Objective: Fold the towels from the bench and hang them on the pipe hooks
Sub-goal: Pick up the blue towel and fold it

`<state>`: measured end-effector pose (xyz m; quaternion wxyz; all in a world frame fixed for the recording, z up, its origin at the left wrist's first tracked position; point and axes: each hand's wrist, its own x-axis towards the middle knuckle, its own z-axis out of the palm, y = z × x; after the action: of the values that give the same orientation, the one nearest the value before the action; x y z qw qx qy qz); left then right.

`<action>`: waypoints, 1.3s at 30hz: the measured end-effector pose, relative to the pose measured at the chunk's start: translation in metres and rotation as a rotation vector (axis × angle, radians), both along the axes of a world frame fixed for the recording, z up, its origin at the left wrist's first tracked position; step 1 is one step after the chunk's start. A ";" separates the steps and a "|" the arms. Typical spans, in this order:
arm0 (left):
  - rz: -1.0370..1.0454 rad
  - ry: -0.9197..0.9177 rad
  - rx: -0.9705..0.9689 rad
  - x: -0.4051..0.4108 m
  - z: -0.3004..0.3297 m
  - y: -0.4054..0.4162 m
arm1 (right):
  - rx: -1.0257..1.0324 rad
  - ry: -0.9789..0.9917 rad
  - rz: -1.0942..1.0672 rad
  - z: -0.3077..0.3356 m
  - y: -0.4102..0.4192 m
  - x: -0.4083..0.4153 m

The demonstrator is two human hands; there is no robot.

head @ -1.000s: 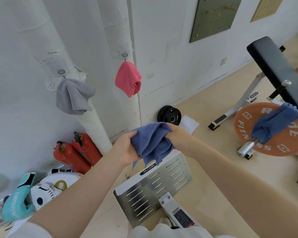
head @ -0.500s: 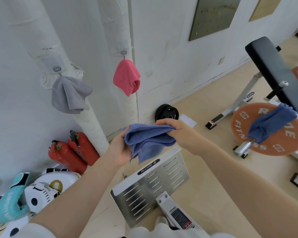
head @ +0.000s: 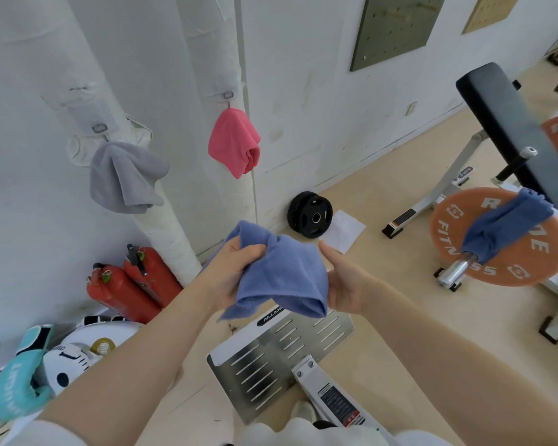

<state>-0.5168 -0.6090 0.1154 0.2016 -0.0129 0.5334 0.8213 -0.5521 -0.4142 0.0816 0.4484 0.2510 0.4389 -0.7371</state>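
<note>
Two bare hands hold a blue towel point(head: 281, 275) in front of the person, above a slotted metal footplate point(head: 281, 355). The left hand point(head: 231, 273) grips the towel's upper left part, fingers point(head: 255, 252) curled over a bunched fold, so the cloth drapes down and to the right. The right hand point(head: 343, 284) is at the towel's right edge, thumb pointing up; its other fingers are hidden behind the cloth, so whether they grip it cannot be told.

Two white wrapped pipes stand against the white wall. A grey towel point(head: 126, 178) hangs from a hook point(head: 99, 128) on the left pipe point(head: 161, 226), and a pink towel point(head: 234, 143) hangs from a hook point(head: 227, 95) on the right pipe point(head: 213, 53). A second blue towel point(head: 504, 228) lies draped over a steel bar, in front of an orange weight plate point(head: 496, 252) with white letters partly covered, reading "FITN" and "SS". Above it slants the black padded surface point(head: 509, 130) of a weight bench on a white frame.

Writing on the footplate's label is too small to read. At lower left lie a teal boxing glove point(head: 16, 384) with unclear white lettering and a white item with black markings. Two red fire extinguishers point(head: 132, 284) lean by the left pipe. A small black weight plate point(head: 310, 214) leans on the wall beside a sheet of white paper point(head: 345, 231). The floor is pale tan. A dark pegboard point(head: 397, 27) hangs on the wall.
</note>
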 end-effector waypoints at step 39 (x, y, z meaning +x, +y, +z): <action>-0.109 -0.159 -0.374 0.041 -0.024 -0.014 | 0.301 0.695 0.000 0.005 0.005 0.056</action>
<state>-0.4762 -0.6229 0.0914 0.2814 -0.0859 0.6591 0.6921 -0.4965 -0.4091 0.0864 0.2305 0.0490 0.6683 -0.7055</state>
